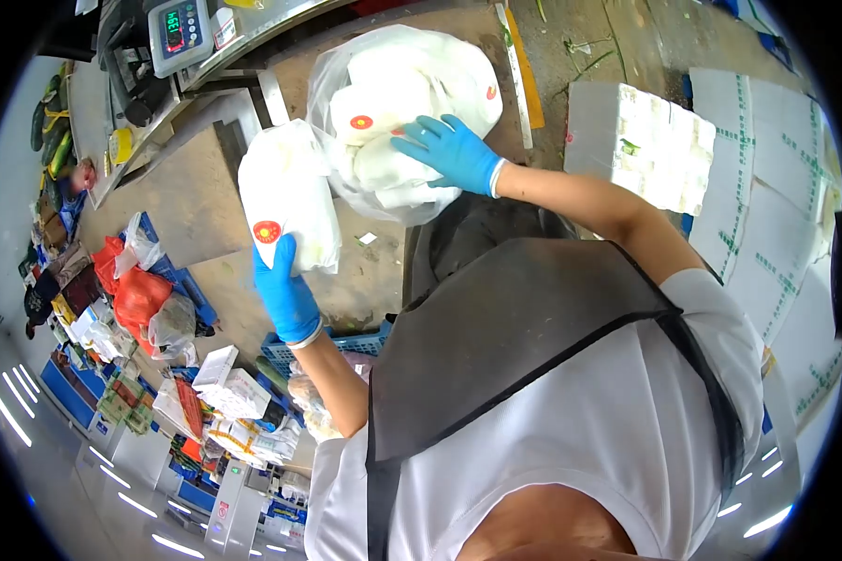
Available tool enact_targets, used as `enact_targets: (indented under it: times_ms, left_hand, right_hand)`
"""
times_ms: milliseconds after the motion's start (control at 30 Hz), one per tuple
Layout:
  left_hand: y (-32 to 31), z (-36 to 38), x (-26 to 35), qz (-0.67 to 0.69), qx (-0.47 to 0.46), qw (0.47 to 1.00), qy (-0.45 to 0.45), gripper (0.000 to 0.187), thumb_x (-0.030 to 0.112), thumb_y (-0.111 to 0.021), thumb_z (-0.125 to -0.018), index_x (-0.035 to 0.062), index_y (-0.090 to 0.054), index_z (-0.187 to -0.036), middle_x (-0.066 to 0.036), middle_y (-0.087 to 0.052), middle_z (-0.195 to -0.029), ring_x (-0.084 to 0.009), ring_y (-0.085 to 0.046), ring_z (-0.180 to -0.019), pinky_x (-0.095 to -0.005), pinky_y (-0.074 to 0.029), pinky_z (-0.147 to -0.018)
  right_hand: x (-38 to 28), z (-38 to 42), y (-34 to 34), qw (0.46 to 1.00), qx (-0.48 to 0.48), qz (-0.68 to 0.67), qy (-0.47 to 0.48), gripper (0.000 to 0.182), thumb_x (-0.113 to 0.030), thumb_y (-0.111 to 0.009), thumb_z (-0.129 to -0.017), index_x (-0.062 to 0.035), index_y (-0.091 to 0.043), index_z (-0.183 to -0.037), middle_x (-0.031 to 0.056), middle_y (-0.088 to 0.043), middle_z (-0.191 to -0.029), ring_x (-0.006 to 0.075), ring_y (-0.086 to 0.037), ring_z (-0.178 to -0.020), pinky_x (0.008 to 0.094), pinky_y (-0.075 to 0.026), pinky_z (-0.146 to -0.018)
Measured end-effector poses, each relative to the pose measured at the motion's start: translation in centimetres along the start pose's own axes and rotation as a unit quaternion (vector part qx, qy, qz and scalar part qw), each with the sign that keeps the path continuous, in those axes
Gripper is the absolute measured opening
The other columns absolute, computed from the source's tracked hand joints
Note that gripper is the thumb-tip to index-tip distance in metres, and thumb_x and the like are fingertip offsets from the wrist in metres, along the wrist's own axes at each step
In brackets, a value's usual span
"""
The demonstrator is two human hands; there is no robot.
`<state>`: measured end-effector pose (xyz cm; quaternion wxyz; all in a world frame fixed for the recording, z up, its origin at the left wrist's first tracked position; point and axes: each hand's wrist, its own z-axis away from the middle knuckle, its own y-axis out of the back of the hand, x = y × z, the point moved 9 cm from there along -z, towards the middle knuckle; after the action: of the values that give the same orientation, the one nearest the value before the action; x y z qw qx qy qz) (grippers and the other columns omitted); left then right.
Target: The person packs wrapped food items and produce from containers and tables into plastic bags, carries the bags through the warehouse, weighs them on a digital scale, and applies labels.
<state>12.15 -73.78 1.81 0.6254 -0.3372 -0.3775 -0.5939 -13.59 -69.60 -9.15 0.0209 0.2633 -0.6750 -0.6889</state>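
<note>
My left hand [285, 292], in a blue glove, grips the near end of a white wrapped package [295, 192] with a round red and yellow sticker. The thumb lies over the wrapping by the sticker; the other fingers are partly hidden. Beside it, a large clear plastic bag [323, 84] holds several similar white packages [384, 93], some showing the same sticker. My right hand [454, 157], also blue-gloved, lies on top of these packages with its fingers spread. What is inside the white wrapping cannot be made out.
A digital scale [180, 35] stands on a metal table [243, 42] at upper left. Red plastic bags [140, 299] and a blue crate [276, 353] are at left and below. White foam boxes [664, 150] stand at right. A paper scrap [368, 238] lies near the bag.
</note>
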Motion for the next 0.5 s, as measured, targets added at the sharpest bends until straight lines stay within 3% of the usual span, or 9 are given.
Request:
enact_targets:
  times_ms: [33,133,167,233,300,333,433,467,500]
  left_hand:
    - [-0.2,0.1,-0.8,0.078,-0.016,0.997,0.023,0.049,0.010,-0.064,-0.086,-0.0036,-0.049,-0.130,-0.011,-0.055,-0.127,-0.0212,-0.055,-0.113,-0.0348,-0.040,-0.100]
    - [-1.3,0.0,-1.7,0.095,-0.050,0.994,0.017,0.052,0.012,-0.060,-0.088,-0.0035,-0.044,-0.135,-0.011,-0.054,-0.130,-0.0211,-0.051,-0.119,-0.0350,-0.038,-0.103]
    - [-2.0,-0.2,-1.4,0.099,-0.061,0.993,0.004,0.052,0.012,-0.061,-0.087,-0.0034,-0.045,-0.135,-0.011,-0.053,-0.131,-0.0212,-0.051,-0.119,-0.0349,-0.038,-0.103]
    - [-3.8,0.2,-0.6,0.095,-0.084,0.992,0.001,0.054,0.012,-0.061,-0.087,-0.0031,-0.044,-0.135,-0.010,-0.053,-0.132,-0.0209,-0.051,-0.119,-0.0348,-0.038,-0.103]
    - [-6.4,0.6,-0.1,0.091,-0.118,0.989,0.009,0.051,0.012,-0.059,-0.087,-0.0030,-0.046,-0.133,-0.009,-0.055,-0.126,-0.0196,-0.053,-0.115,-0.0336,-0.040,-0.101]
    - [-7.9,0.8,0.0,0.077,-0.130,0.988,0.017,0.050,0.012,-0.060,-0.086,-0.0029,-0.047,-0.132,-0.008,-0.057,-0.124,-0.0189,-0.054,-0.113,-0.0325,-0.042,-0.098]
    - [-13.3,1.5,0.2,0.011,-0.166,0.986,0.028,0.051,0.013,-0.066,-0.084,-0.0027,-0.049,-0.130,-0.009,-0.059,-0.118,-0.0175,-0.056,-0.108,-0.0303,-0.046,-0.093]
    - [-15.5,2.1,0.7,-0.030,-0.185,0.982,0.017,0.053,0.012,-0.069,-0.083,-0.0029,-0.049,-0.129,-0.009,-0.059,-0.119,-0.0173,-0.056,-0.108,-0.0305,-0.046,-0.093]
    - [-17.5,2.6,1.0,-0.071,-0.202,0.977,0.006,0.055,0.012,-0.072,-0.081,-0.0031,-0.048,-0.129,-0.010,-0.059,-0.119,-0.0172,-0.055,-0.109,-0.0307,-0.046,-0.093]
  right_hand:
    - [0.0,0.4,-0.2,1.000,-0.012,-0.013,-0.018,0.091,-0.041,-0.077,-0.067,-0.0147,-0.035,-0.143,0.0115,-0.047,-0.133,0.0278,-0.046,-0.121,0.0405,-0.042,-0.091]
    - [0.5,0.7,1.0,0.996,-0.020,-0.061,-0.066,0.091,-0.041,-0.077,-0.066,-0.0129,-0.036,-0.143,0.0121,-0.045,-0.136,0.0299,-0.044,-0.123,0.0433,-0.038,-0.096]
    - [0.6,0.8,2.4,0.992,0.023,-0.098,-0.075,0.088,-0.042,-0.077,-0.069,-0.0121,-0.037,-0.141,0.0131,-0.047,-0.133,0.0326,-0.046,-0.121,0.0424,-0.039,-0.097]
    - [1.5,0.9,6.2,0.949,0.084,-0.283,-0.110,0.082,-0.040,-0.075,-0.075,-0.0112,-0.037,-0.142,0.0123,-0.050,-0.131,0.0310,-0.050,-0.118,0.0402,-0.040,-0.099]
    - [1.7,0.7,7.0,0.781,0.018,-0.596,-0.185,0.075,-0.038,-0.070,-0.082,-0.0115,-0.036,-0.144,0.0111,-0.052,-0.128,0.0262,-0.053,-0.115,0.0372,-0.041,-0.100]
    - [1.6,0.3,7.1,0.679,0.025,-0.715,-0.167,0.078,-0.036,-0.069,-0.084,-0.0058,-0.033,-0.145,0.0072,-0.049,-0.135,0.0177,-0.048,-0.119,0.0317,-0.039,-0.101]
    - [1.8,1.1,8.3,0.579,0.087,-0.789,-0.186,0.075,-0.031,-0.065,-0.088,-0.0057,-0.026,-0.148,0.0088,-0.044,-0.140,0.0203,-0.043,-0.127,0.0342,-0.034,-0.108]
    - [1.6,1.9,7.4,0.545,0.040,-0.806,-0.226,0.078,-0.031,-0.064,-0.089,-0.0029,-0.022,-0.148,0.0077,-0.039,-0.144,0.0198,-0.038,-0.132,0.0354,-0.031,-0.111]
    - [1.8,2.0,7.0,0.430,0.151,-0.867,-0.201,0.077,-0.036,-0.064,-0.089,-0.0038,-0.025,-0.147,0.0100,-0.041,-0.144,0.0222,-0.041,-0.131,0.0377,-0.033,-0.111]
